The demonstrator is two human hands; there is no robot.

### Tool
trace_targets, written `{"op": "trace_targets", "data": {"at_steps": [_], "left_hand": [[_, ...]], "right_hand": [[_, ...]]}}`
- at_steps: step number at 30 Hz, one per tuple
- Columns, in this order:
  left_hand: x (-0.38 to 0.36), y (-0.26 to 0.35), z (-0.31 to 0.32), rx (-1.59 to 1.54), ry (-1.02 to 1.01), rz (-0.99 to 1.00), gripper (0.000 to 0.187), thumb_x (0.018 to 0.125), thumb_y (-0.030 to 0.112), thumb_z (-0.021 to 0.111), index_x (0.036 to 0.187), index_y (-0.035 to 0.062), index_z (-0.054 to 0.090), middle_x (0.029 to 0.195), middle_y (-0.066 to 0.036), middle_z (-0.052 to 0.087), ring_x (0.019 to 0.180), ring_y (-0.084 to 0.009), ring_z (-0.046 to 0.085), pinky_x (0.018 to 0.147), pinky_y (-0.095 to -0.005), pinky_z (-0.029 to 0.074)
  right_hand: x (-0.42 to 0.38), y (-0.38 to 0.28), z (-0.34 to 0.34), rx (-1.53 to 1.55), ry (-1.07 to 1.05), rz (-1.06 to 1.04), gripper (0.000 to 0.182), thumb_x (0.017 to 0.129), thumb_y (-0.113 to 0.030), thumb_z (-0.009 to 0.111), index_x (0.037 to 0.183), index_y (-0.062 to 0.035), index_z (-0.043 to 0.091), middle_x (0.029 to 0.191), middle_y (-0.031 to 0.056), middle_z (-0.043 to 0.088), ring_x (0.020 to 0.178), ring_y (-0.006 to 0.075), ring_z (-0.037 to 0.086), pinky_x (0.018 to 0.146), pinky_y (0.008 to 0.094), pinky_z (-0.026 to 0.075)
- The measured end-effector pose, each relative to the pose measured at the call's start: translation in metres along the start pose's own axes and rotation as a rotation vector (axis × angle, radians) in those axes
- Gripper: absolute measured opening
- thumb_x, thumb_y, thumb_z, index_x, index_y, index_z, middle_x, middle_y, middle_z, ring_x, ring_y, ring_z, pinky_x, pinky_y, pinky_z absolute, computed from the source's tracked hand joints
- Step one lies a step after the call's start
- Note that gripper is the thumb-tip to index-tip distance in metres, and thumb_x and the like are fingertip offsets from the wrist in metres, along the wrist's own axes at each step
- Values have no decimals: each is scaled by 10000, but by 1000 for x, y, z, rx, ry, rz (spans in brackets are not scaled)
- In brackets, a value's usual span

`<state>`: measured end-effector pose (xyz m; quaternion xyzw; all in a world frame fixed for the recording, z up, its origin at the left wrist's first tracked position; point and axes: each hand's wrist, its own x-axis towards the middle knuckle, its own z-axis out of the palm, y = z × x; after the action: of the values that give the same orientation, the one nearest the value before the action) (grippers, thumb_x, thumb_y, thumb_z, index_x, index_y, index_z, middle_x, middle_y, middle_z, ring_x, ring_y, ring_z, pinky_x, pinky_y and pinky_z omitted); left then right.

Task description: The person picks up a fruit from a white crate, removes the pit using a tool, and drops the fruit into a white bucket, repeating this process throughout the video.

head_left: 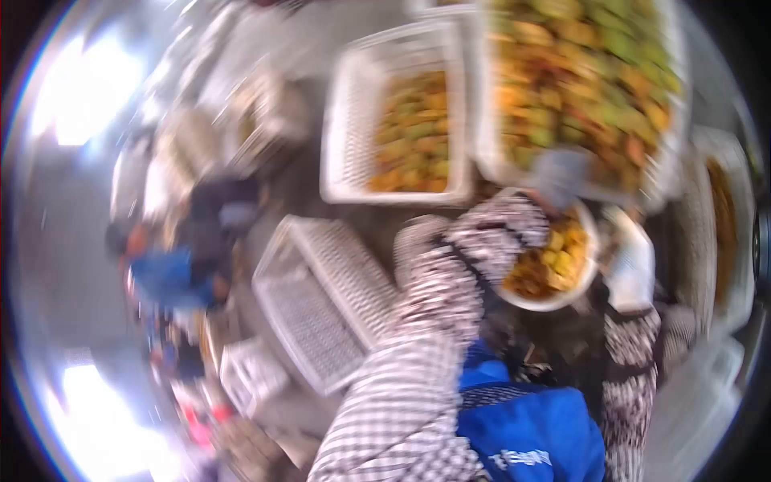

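Note:
My left hand (562, 175), in a grey glove, reaches over the near edge of a large white crate (482, 136) heaped with yellow, orange and green fruit (586, 72). Its fingers are smeared by motion. Just below it stands a round white tub (593, 269) holding yellow pieces and browner scraps (554, 255). To the right of the tub is my right hand (630, 261), in a white glove, with its fingers bent near the crate's lower corner. Blur hides what, if anything, the right fingers hold.
A white crate (341, 140) partly filled with similar fruit stands left of the large one. Another white crate (321, 313) lies tilted at left. More crates (699, 233) line the right side. A person in blue (173, 277) and others are at the far left.

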<state>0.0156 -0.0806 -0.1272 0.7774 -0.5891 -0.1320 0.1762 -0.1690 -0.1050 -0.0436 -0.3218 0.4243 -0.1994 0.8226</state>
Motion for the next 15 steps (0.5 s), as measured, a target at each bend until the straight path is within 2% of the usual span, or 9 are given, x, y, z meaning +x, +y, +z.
{"op": "trace_targets", "data": {"at_steps": [1,3,5,8,10,11,13,14,15], "left_hand": [[7,5,-8,-72,12,-66,174,805,214,631,938,113,679,1013,-165,646,870,-298,657,758,-386,516],[10,11,-10,-75,158,-126,151,770,192,656,905,135,696,1015,-161,654,895,-338,648,802,-406,501],[21,11,-8,-96,287,-198,166,758,187,665,912,130,692,995,-156,662,906,-349,643,810,-416,497],[27,3,-15,-401,96,-144,256,749,178,669,990,91,678,1046,-167,652,1034,-355,607,877,-450,476],[35,-14,4,-293,103,-42,264,755,175,664,1003,84,671,1035,-166,656,1022,-361,614,876,-457,477],[26,-19,2,-208,257,82,236,771,175,657,981,67,669,1011,-183,657,952,-367,635,824,-460,498],[5,-30,-2,-420,225,43,215,820,170,643,981,29,623,962,-214,647,845,-392,636,735,-468,515],[-7,-17,-34,-512,96,-126,222,841,157,640,994,6,583,883,-188,642,804,-359,638,699,-442,517],[-5,-17,-20,-611,216,-324,272,840,137,650,1050,1,543,902,-158,623,807,-301,638,687,-418,531]], "right_hand": [[3,4,-8,-46,20,21,187,925,-218,578,979,-50,639,782,33,617,577,116,591,513,234,482],[-19,-5,6,-271,139,18,224,903,-257,612,1003,-57,616,706,-10,547,453,69,504,383,193,387],[-29,-2,10,-329,130,-25,244,899,-281,618,1027,-75,597,675,-43,483,412,58,448,344,184,334],[-21,4,10,-176,122,14,202,906,-252,618,1017,-85,597,674,-57,496,450,35,459,374,165,346],[-12,4,15,-150,100,-1,188,902,-235,621,996,-73,607,702,-41,552,468,39,485,387,164,363],[-19,3,23,-251,75,-49,184,899,-217,620,981,-52,611,711,-32,569,480,51,514,395,172,384],[-16,5,28,-288,44,-71,293,897,-271,600,1063,-31,619,745,-7,576,524,76,543,445,196,427],[-12,12,28,-420,9,-307,164,890,-181,599,969,-38,606,714,8,571,507,90,552,419,215,421],[-25,-2,46,-272,132,-115,152,882,-159,591,967,-33,595,717,12,572,524,96,558,453,229,450]]}}
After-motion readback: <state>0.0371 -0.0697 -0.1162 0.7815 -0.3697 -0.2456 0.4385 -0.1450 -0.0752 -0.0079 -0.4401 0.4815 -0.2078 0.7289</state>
